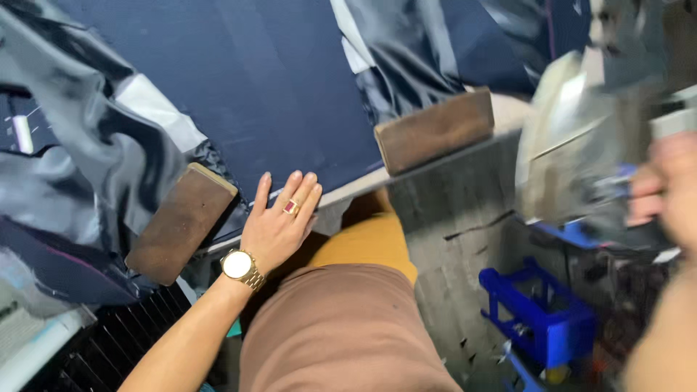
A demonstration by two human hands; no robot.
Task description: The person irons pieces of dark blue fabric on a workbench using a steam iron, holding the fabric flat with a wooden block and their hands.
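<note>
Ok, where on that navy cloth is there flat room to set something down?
The navy cloth lies flat and bare between the two brown blocks, above the left hand. The crumpled lining crowds the left side. On the right, the right hand holds a blurred grey tool.

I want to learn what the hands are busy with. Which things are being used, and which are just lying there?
Being used:
- left hand flat on the dark blue cloth
- right hand gripping a blurred grey iron

Just lying about:
- two brown blocks on the cloth
- blue stand on the floor
</note>
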